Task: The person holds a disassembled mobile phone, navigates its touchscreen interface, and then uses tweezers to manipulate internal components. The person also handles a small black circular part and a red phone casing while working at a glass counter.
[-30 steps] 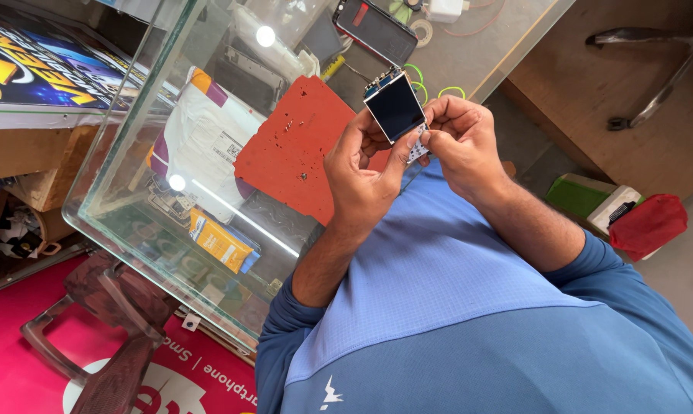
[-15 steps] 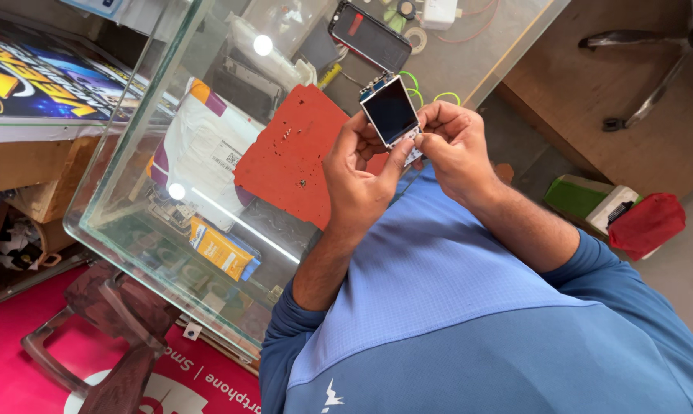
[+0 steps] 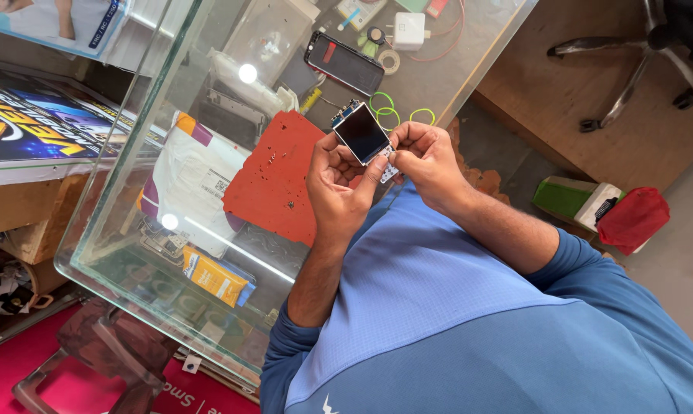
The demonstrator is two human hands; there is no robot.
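Gripping a small dark screen (image 3: 362,133), both hands (image 3: 339,184) (image 3: 427,157) hover above the glass counter (image 3: 132,230).

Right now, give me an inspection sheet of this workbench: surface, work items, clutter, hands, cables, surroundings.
Surface: glass counter, see-through, with packets on the shelf beneath.
Work items: small dark display module held above the counter edge, screen up, a white tab at its lower corner.
Clutter: red mat with tiny parts on it; dark phone lying flat; tape roll; white charger block.
Hands: left hand grips the module's lower left side; right hand pinches its right corner.
Cables: green wire loops by the module; thin red lead at the charger.
Surroundings: wooden stool below; chair base; green and white box with red cloth.
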